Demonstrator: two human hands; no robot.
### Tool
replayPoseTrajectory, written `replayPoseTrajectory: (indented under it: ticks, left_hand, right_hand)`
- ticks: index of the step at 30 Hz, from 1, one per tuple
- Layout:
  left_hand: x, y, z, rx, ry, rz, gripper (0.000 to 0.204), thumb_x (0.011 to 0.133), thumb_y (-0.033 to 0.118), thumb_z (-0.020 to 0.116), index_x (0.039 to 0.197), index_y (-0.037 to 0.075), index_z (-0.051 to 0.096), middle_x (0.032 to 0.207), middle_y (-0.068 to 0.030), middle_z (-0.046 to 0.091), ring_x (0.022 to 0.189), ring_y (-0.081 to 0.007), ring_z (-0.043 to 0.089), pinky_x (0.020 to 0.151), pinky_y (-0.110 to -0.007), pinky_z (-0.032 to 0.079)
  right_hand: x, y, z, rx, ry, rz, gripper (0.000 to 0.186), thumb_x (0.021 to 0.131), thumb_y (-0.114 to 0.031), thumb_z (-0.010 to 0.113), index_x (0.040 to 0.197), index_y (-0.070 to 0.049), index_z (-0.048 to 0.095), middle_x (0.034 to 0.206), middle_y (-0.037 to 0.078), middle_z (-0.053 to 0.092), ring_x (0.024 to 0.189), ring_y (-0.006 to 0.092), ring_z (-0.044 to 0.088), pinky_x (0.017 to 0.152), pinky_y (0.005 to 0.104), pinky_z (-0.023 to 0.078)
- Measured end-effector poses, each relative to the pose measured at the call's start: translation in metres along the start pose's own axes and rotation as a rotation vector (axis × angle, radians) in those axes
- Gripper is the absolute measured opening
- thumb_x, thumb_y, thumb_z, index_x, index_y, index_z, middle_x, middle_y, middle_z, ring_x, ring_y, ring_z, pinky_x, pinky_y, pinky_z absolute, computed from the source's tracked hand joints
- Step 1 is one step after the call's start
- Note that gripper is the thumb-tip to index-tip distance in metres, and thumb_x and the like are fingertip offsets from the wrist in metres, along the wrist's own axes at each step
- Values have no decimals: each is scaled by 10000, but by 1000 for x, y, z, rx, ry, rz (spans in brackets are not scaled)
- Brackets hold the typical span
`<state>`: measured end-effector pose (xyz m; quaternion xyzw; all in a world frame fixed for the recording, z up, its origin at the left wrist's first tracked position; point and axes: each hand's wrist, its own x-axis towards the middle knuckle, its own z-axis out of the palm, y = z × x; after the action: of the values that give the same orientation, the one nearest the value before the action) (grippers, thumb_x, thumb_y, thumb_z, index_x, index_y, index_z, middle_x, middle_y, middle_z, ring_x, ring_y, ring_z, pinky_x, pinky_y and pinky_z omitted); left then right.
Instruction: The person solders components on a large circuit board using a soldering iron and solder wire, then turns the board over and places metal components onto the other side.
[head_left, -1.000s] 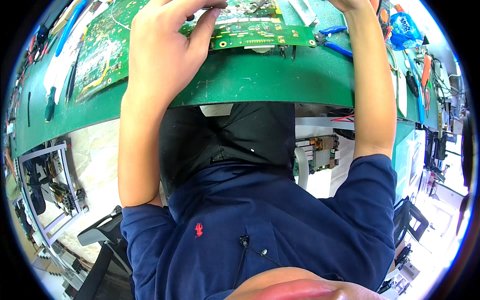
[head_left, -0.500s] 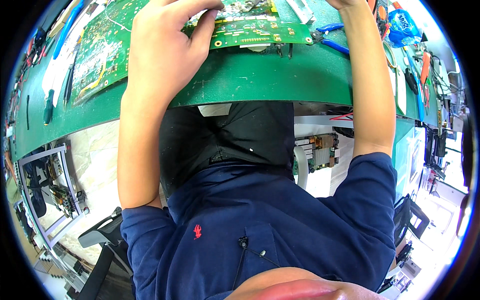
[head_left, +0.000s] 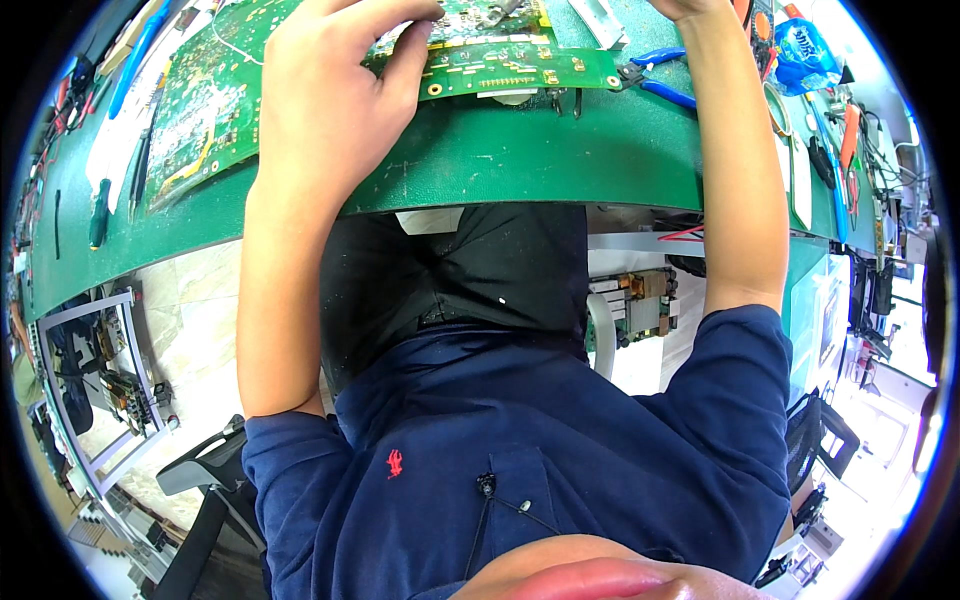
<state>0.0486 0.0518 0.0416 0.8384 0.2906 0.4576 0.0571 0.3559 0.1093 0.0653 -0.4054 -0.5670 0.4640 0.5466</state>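
Observation:
My left hand [head_left: 335, 100] is over the left part of a narrow green circuit board [head_left: 520, 68] at the top of the view. Its thumb and forefinger curl together above the board with their tips close; whatever is between them does not show. A larger green circuit board [head_left: 205, 115] lies to the left, partly behind this hand. Only the wrist end of my right hand [head_left: 690, 8] shows at the upper edge, so its fingers are out of frame. Blue-handled cutters [head_left: 660, 75] lie near that forearm, jaws by the narrow board's right end. Beyond the board's middle is a grey metal piece [head_left: 500, 12].
The green-topped bench [head_left: 500, 165] ends in front of my lap. At its left lie a dark green-handled screwdriver [head_left: 100, 215] and a blue tool [head_left: 138, 60]. A silver metal channel [head_left: 598, 22], a blue plastic packet [head_left: 805, 55] and several tools with cables lie at the right.
The narrow circuit board's right end sits very slightly farther left. Both arms hold nearly the same pose.

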Motion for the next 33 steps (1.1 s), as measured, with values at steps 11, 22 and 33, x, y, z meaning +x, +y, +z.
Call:
replayPoseTrajectory:
  ticks: [11, 22, 33]
  left_hand:
    - [-11, -9, 5, 56, 159, 17, 114, 842, 64, 760, 956, 69, 766, 920, -53, 710, 745, -160, 642, 686, -266, 500]
    - [-10, -8, 8, -99, 219, 28, 136, 762, -68, 706, 883, -7, 714, 828, -130, 643, 736, -271, 649, 648, -337, 494]
    - [-12, -9, 5, 65, 143, 30, 119, 850, 74, 752, 968, 78, 765, 914, -46, 708, 753, -164, 654, 691, -271, 506]
  right_hand:
    - [1, 2, -1, 5, -5, -4, 171, 972, -216, 616, 915, -60, 655, 696, -23, 575, 573, 62, 464, 569, 234, 411]
    - [-2, -1, 3, 8, 13, 16, 175, 960, -216, 626, 924, -45, 643, 730, 14, 614, 571, 81, 488, 549, 221, 408]
    - [-1, 6, -2, 79, 20, 35, 163, 964, -218, 622, 919, -65, 658, 708, 1, 608, 554, 77, 474, 553, 245, 423]
